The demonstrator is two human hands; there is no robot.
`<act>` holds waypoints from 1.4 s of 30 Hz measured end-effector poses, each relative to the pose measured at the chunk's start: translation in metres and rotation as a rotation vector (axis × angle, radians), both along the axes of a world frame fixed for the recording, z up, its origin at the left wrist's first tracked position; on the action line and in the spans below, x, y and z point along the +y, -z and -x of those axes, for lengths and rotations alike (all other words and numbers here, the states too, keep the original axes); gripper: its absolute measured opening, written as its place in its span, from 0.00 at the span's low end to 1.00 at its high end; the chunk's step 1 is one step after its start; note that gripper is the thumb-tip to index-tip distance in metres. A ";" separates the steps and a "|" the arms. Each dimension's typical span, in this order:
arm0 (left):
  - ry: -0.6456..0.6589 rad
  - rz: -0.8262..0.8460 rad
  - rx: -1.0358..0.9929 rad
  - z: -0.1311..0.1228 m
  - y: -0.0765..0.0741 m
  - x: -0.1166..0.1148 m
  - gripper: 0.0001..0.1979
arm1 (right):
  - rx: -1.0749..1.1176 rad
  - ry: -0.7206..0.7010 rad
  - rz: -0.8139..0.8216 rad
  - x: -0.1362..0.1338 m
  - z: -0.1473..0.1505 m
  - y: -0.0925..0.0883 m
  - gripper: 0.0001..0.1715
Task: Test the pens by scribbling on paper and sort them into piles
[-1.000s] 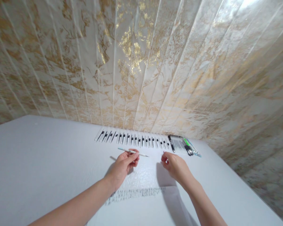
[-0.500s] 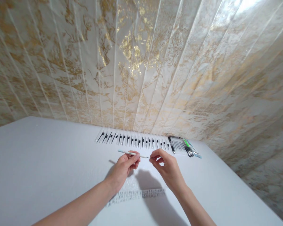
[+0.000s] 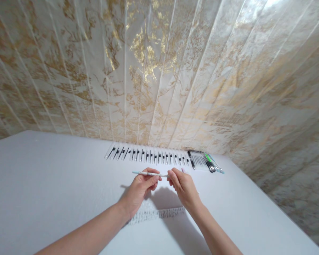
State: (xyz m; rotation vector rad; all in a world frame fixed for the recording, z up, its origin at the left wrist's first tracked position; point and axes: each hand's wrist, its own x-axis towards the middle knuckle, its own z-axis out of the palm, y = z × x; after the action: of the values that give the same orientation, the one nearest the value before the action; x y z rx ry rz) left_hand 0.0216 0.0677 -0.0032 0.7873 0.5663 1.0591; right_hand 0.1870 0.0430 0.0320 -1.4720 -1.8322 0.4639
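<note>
In the head view a slim white pen (image 3: 149, 173) with a pale blue end lies almost level above the table. My left hand (image 3: 144, 185) is closed around its middle, thumb in front and fingers behind. The fingers of my right hand (image 3: 183, 183) are pinched together at the pen's narrow right end, covering its tip. Behind my right hand a small pinkish piece (image 3: 183, 170) shows; what it is I cannot make out. Below the hands lies a clear plastic strip with dark printing (image 3: 159, 214), partly covered by my left wrist and shadow.
A long row of clear pen barrels with black parts (image 3: 146, 156) lies along the table's back. To its right is a group of black, green and blue pens (image 3: 211, 163). The white table (image 3: 55, 184) meets a wall of gold-patterned sheeting (image 3: 149, 88).
My right hand has turned and closed nearer to my left hand, its fingers now wrapping the pen's tip. The pinkish piece has come into sight behind it. My left hand keeps its hold.
</note>
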 end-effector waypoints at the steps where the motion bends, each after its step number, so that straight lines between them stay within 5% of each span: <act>1: -0.004 0.001 -0.002 0.000 0.000 0.000 0.15 | -0.007 -0.011 0.002 0.000 0.000 -0.002 0.16; 5: -0.009 0.004 -0.004 -0.001 -0.001 -0.001 0.15 | -0.026 -0.023 0.002 0.000 0.001 -0.004 0.06; 10: -0.010 0.004 0.007 0.000 -0.002 -0.001 0.16 | -0.051 -0.035 0.058 0.000 -0.001 -0.001 0.23; 16: -0.035 0.014 0.011 -0.001 -0.001 -0.001 0.16 | -0.086 -0.028 0.040 -0.001 0.001 -0.004 0.07; 21: -0.029 0.003 0.020 -0.001 0.001 0.000 0.15 | -0.106 -0.026 0.085 0.001 -0.003 -0.004 0.23; 28: -0.058 -0.008 0.051 -0.001 0.004 0.001 0.17 | -0.150 -0.061 0.052 0.000 0.000 0.000 0.07; 39: -0.055 -0.316 0.351 -0.001 -0.009 -0.014 0.07 | -0.383 -0.108 0.016 -0.013 0.009 -0.028 0.08; 42: -0.089 -0.401 0.482 -0.001 -0.012 -0.025 0.06 | -0.256 -0.084 0.099 -0.023 0.003 -0.031 0.12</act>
State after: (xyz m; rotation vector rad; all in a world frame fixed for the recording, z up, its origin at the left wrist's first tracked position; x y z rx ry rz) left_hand 0.0221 0.0429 0.0091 1.4012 0.8124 1.0826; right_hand 0.1841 0.0199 0.0633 -1.5854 -2.1043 0.4272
